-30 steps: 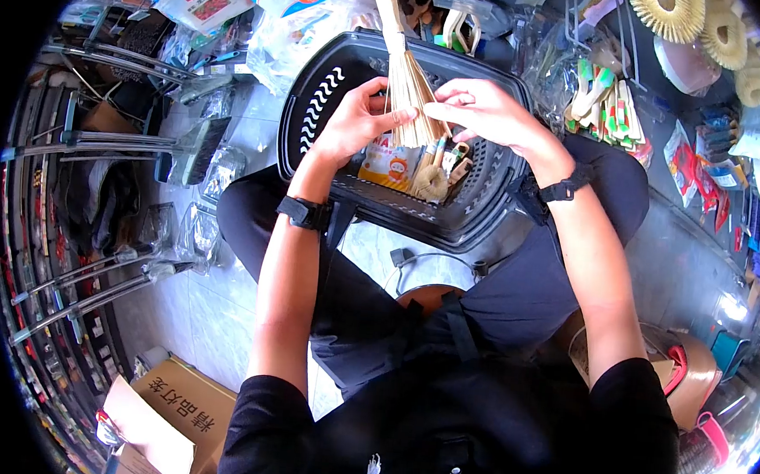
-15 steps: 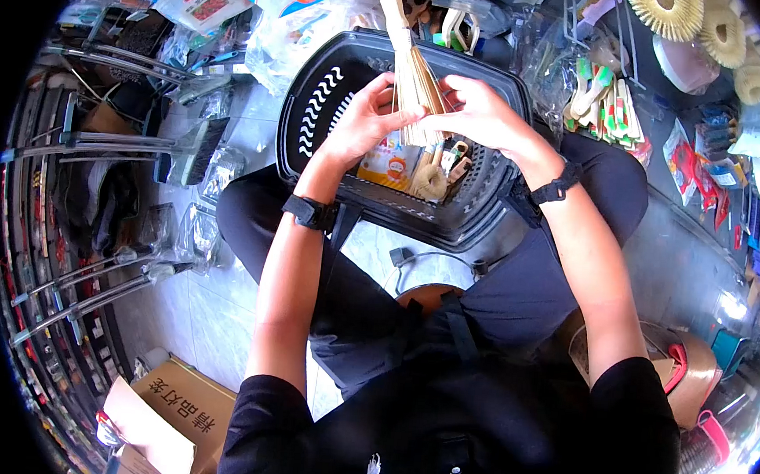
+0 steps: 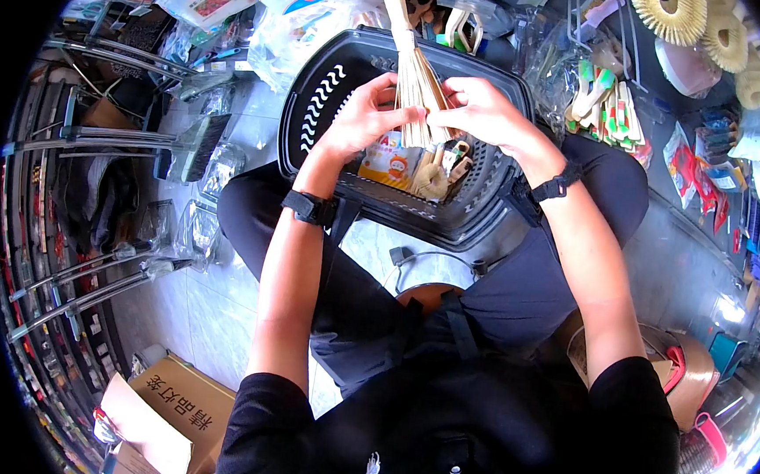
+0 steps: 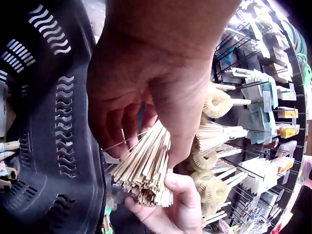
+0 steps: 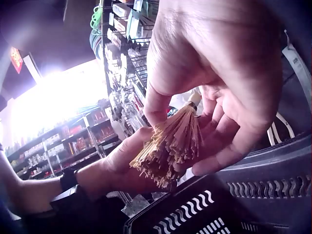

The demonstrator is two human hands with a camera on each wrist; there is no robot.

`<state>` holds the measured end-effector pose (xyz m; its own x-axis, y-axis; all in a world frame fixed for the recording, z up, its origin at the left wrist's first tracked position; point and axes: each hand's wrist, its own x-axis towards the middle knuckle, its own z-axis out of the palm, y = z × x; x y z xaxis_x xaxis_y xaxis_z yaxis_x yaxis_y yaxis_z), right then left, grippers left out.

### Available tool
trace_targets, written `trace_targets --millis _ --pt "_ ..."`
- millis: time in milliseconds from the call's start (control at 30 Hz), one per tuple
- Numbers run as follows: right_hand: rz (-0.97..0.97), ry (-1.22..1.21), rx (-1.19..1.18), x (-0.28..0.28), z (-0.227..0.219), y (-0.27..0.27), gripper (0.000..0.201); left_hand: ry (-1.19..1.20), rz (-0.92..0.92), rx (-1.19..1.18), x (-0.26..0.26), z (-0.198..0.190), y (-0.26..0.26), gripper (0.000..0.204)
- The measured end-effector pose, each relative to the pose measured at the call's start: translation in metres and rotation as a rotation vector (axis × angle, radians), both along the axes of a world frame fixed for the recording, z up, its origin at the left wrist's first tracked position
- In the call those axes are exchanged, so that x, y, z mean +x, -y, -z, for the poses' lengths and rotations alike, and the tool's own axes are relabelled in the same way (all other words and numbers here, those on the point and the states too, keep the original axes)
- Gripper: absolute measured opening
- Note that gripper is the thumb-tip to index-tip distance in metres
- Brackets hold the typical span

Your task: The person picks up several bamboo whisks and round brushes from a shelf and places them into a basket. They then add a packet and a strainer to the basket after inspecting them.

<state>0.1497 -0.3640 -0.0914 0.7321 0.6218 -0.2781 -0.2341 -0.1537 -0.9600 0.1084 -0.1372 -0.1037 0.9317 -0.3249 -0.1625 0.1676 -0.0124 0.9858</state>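
A bamboo brush (image 3: pixel 418 99), its stiff strips fanned out below a bound handle, hangs over the black plastic basket (image 3: pixel 382 212) with its handle toward the far side. My left hand (image 3: pixel 361 123) grips the fanned strips from the left, thumb across the near face. From the other side my right hand (image 3: pixel 490 114) holds them too, its thumb close to the left one. The blunt strip ends (image 5: pixel 168 161) face the right wrist camera. Down in the basket lie a yellow packet (image 3: pixel 385 169) with a cartoon figure and a round bristle brush (image 3: pixel 430 183).
Bundles of green-and-white handled brushes (image 3: pixel 613 112) lie right of the basket. Large round brushes (image 3: pixel 669 15) hang at the upper right. Long-handled brushes (image 3: pixel 197 149) stick out from the left rack, and a cardboard box (image 3: pixel 178 408) stands at lower left.
The brush's fanned end has shifted slightly to the right. The right hand has adjusted its fingers on the strips, while the left hand keeps its hold.
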Motion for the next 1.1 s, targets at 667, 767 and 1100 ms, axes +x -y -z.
trace_targets --millis 667,767,1100 --pt "0.094 0.323 -0.086 0.002 0.019 -0.002 0.044 -0.112 -0.127 -0.262 -0.007 0.007 0.008 0.034" --pt "0.023 0.174 0.024 0.002 0.019 0.0 0.037 -0.076 -0.126 -0.223 -0.004 0.013 0.008 0.035" --pt "0.073 0.262 -0.004 -0.003 0.017 0.001 0.028 -0.092 -0.117 -0.283 -0.006 0.017 0.006 0.031"
